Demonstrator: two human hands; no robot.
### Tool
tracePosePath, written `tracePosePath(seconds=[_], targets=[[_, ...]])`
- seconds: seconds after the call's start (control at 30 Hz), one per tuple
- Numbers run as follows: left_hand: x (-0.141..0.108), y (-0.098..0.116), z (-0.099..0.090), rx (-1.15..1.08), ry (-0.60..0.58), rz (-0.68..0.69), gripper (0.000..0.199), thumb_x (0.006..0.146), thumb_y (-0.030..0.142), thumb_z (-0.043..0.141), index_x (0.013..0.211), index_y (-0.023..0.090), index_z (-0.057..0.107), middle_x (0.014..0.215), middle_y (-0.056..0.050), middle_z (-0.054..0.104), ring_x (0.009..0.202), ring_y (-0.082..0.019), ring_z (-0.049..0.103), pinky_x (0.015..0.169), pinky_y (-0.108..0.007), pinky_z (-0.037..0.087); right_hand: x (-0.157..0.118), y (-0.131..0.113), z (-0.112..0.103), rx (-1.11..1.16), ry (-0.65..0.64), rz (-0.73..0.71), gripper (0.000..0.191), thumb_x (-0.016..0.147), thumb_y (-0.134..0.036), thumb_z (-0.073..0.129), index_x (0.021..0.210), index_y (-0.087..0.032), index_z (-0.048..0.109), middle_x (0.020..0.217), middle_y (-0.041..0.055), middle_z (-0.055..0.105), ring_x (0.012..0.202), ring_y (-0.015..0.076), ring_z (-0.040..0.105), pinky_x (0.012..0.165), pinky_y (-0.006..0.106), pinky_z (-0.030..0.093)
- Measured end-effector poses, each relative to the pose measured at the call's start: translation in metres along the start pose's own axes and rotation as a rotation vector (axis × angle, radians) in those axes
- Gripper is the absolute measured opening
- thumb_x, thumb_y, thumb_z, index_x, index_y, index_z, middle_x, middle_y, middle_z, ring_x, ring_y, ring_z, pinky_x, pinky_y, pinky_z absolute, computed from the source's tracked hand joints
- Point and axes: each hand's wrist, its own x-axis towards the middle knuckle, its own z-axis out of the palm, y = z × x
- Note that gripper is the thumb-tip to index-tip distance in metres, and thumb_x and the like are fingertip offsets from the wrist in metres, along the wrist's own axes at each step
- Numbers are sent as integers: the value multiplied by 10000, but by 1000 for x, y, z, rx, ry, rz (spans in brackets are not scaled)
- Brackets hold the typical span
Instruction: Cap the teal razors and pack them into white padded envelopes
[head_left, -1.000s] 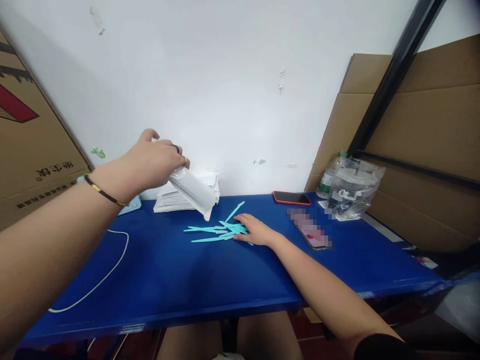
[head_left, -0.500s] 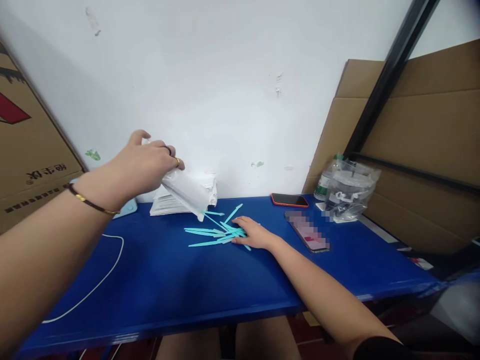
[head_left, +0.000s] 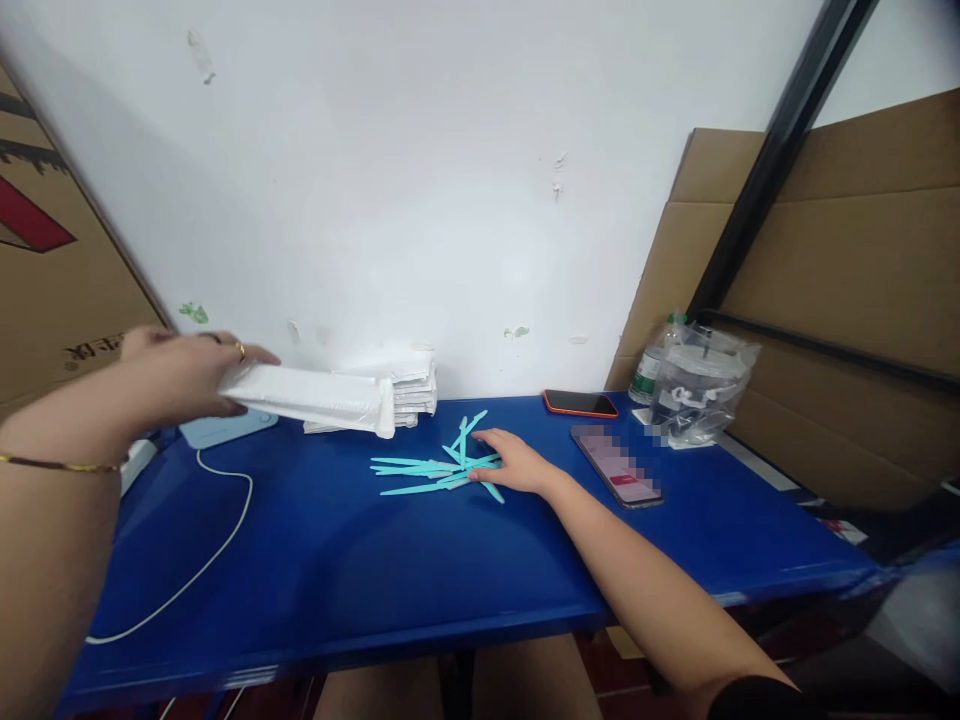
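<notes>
My left hand (head_left: 184, 375) grips one end of a long white plastic packet (head_left: 315, 398), held above the table in front of a stack of similar white packets (head_left: 416, 385). Several slim turquoise sticks, which look like eyebrow razors (head_left: 416, 468), lie in a loose, crossing pile at mid-table. My right hand (head_left: 517, 463) is at the right side of this pile, its fingers and thumb apart and touching the sticks. Its palm hides some of their ends.
On the blue table (head_left: 337, 570) lie two phones, one red-edged (head_left: 580, 403) and one with a lit screen (head_left: 619, 465). A bottle (head_left: 646, 370) and a bagged cup (head_left: 697, 390) stand at right. A white cable (head_left: 225, 540) curves at left, near a light-blue device (head_left: 229, 428). Cardboard flanks both sides.
My left hand has moved left and down with the packet, which was tilted over the pile and is now nearly level. My right hand has stayed by the turquoise razors.
</notes>
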Motion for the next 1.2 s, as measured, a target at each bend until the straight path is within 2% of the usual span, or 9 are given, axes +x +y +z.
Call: tracePosePath(seconds=[0.07, 0.17, 0.23, 0.37, 0.5, 0.73, 0.9, 1.1, 1.2], targets=[[-17, 5, 27, -4, -163, -164, 565, 572, 281, 669, 1134, 296, 614, 944, 7, 663, 900, -273, 575, 875, -497, 330, -5, 8, -9, 35, -12, 24, 845, 653, -624, 654, 1361, -241, 394, 1361, 122, 418, 1255, 316, 382, 1000, 463, 362], [-32, 33, 58, -83, -88, -178, 828, 525, 410, 748, 1290, 216, 496, 1252, -124, 554, 1157, -403, 443, 932, -572, 294, -10, 26, -21, 78, -52, 47, 962, 581, -565, 734, 1399, -259, 331, 1422, 116, 335, 1298, 321, 327, 1032, 476, 328], [-33, 67, 71, -241, -11, -45, 841, 579, 506, 715, 1328, 237, 443, 1382, -127, 437, 1265, -387, 354, 1007, -568, 247, -3, 38, -25, 115, -32, 63, 844, 677, -498, 685, 1402, -259, 326, 1439, 106, 316, 1302, 297, 335, 1046, 467, 314], [-23, 150, 89, -617, -109, 346, 742, 709, 572, 598, 1361, 284, 392, 1433, -54, 385, 1300, -254, 366, 1057, -356, 319, 35, 49, -22, 8, 24, 32, 514, 819, -169, 447, 1328, -243, 456, 1421, 82, 373, 1342, 241, 284, 1093, 468, 227], [-9, 204, 114, -718, -121, 307, 814, 744, 595, 554, 1425, 246, 278, 1475, -89, 308, 1361, -276, 247, 1086, -400, 277, 78, 41, -14, -235, -170, -125, 632, 695, -44, 488, 1262, -320, 531, 1395, 32, 416, 1327, 256, 302, 1087, 483, 217], [1, 220, 139, -782, -64, 217, 808, 775, 672, 447, 1430, 237, 259, 1396, -122, 406, 1247, -308, 375, 1000, -425, 337, 61, 45, -31, -295, -191, -130, 373, 766, -161, 559, 1122, -235, 641, 1004, 71, 587, 873, 202, 583, 826, 355, 458], [10, 244, 132, -814, -94, 234, 777, 789, 652, 441, 1427, 247, 259, 1398, -120, 385, 1241, -305, 364, 978, -430, 339, 6, 37, -31, -140, -124, -119, 312, 910, -314, 422, 1105, -256, 657, 1028, 68, 600, 975, 203, 558, 906, 372, 414], [16, 260, 124, -673, 57, 231, 779, 741, 729, 418, 1356, 251, 405, 1420, -107, 388, 1349, -349, 192, 1063, -555, 146, -41, 25, -6, -146, -49, 122, 916, 720, -671, 550, 1456, -262, 189, 1502, 98, 229, 1379, 320, 162, 1093, 506, 181], [17, 263, 129, -667, 34, 318, 786, 781, 721, 346, 1404, 242, 328, 1482, -92, 295, 1388, -311, 132, 1103, -531, 18, -40, 21, 4, -191, -110, 86, 939, 720, -687, 533, 1464, -273, 137, 1528, 80, 152, 1401, 307, 80, 1117, 515, 89]])
